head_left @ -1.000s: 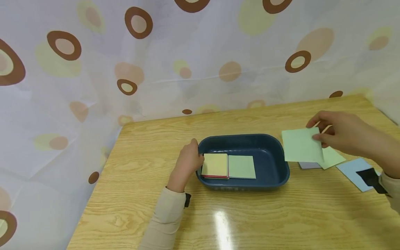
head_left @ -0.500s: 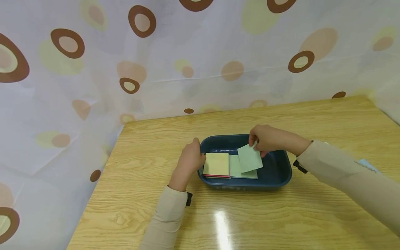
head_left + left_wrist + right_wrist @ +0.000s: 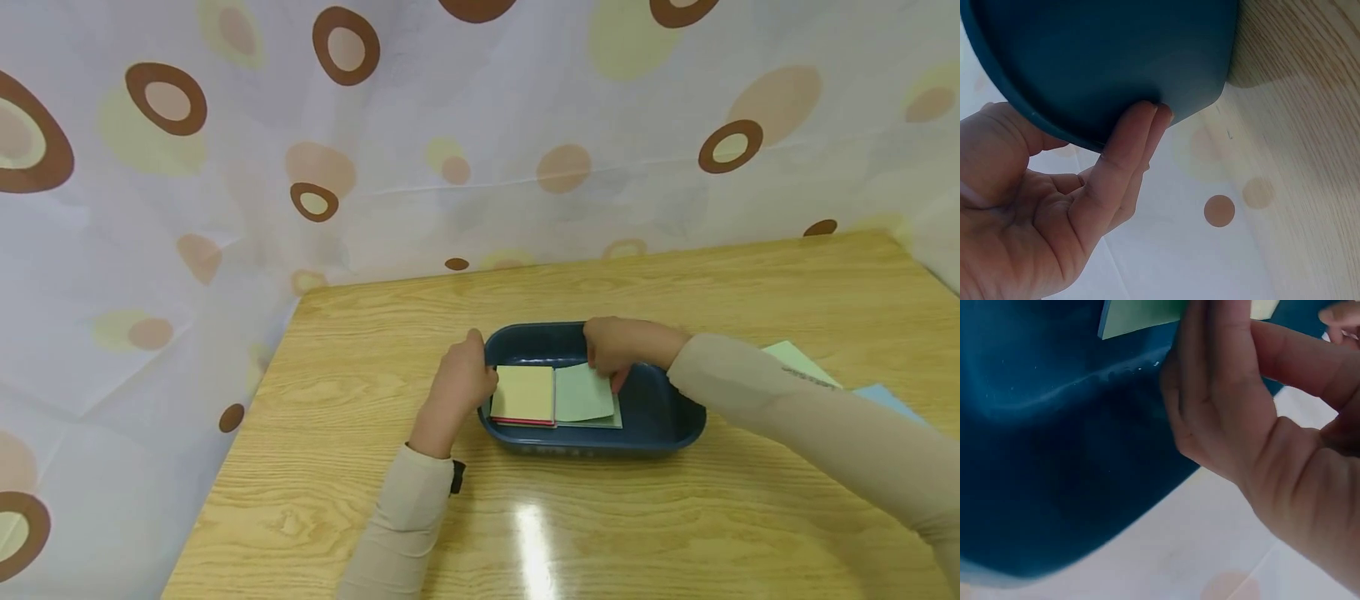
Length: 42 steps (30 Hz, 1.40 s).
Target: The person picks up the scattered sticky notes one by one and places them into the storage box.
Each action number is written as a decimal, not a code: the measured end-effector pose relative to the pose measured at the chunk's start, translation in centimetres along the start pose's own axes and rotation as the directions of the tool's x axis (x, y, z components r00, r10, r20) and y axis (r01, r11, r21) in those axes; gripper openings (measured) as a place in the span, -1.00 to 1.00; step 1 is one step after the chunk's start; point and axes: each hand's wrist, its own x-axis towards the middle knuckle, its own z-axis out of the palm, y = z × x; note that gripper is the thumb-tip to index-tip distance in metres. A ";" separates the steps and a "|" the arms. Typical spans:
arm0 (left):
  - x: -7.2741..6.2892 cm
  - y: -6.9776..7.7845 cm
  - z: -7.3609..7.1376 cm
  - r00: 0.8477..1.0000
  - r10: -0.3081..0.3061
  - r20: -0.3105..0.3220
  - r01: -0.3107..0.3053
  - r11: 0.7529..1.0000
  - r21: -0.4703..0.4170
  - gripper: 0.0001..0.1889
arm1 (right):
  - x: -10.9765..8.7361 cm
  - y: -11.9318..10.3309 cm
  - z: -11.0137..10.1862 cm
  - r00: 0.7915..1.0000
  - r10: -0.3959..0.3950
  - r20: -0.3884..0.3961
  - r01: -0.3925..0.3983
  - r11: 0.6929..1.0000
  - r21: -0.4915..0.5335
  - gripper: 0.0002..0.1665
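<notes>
My left hand (image 3: pixel 455 385) pinches the left rim of a dark blue plastic tub (image 3: pixel 536 337), thumb on one side and fingers on the other in the left wrist view. Inside the tub, my right hand (image 3: pixel 617 346) holds a pale green square of note paper (image 3: pixel 582 395) by its far right corner. That square lies slightly askew over a second green square, whose edge shows beneath. Beside them at the tub's left end sits a stack of note paper (image 3: pixel 523 392), yellow on top with red below. In the right wrist view the fingers cover part of the green paper (image 3: pixel 1141 315).
On the wooden table (image 3: pixel 337 400), to the right of the tub, lie a green paper square (image 3: pixel 797 358) and a blue one (image 3: pixel 888 402), both partly behind the right sleeve. A patterned cloth (image 3: pixel 450 125) hangs along the table's back and left edges.
My right hand has carried the green paper square leftward from the table's right side into the tub and lowered it onto the green square there. My left hand stays on the rim.
</notes>
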 end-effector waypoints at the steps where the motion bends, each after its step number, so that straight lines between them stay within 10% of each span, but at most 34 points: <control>1: 0.0 0.0 0.0 1.000 -0.002 0.000 0.002 1.000 -0.001 -0.74 | 0.1 -0.1 0.1 1.000 0.003 -0.003 -0.003 1.000 -0.026 -0.83; 15: -0.1 0.2 -0.3 1.000 -0.008 0.010 0.008 1.000 -0.017 -0.72 | 1.1 -1.4 1.5 0.988 0.121 0.091 -0.103 0.978 -0.180 -0.42; 23: -0.1 0.3 -0.2 1.000 -0.012 0.007 0.012 1.000 -0.009 -0.70 | 0.8 -2.0 1.7 0.997 0.028 0.069 0.001 0.921 -0.389 -0.25; 42: 0.0 0.1 -0.3 1.000 -0.013 0.020 0.013 1.000 0.010 -0.71 | 1.8 -5.0 5.2 0.979 -0.201 -0.045 0.158 0.873 -0.461 -0.12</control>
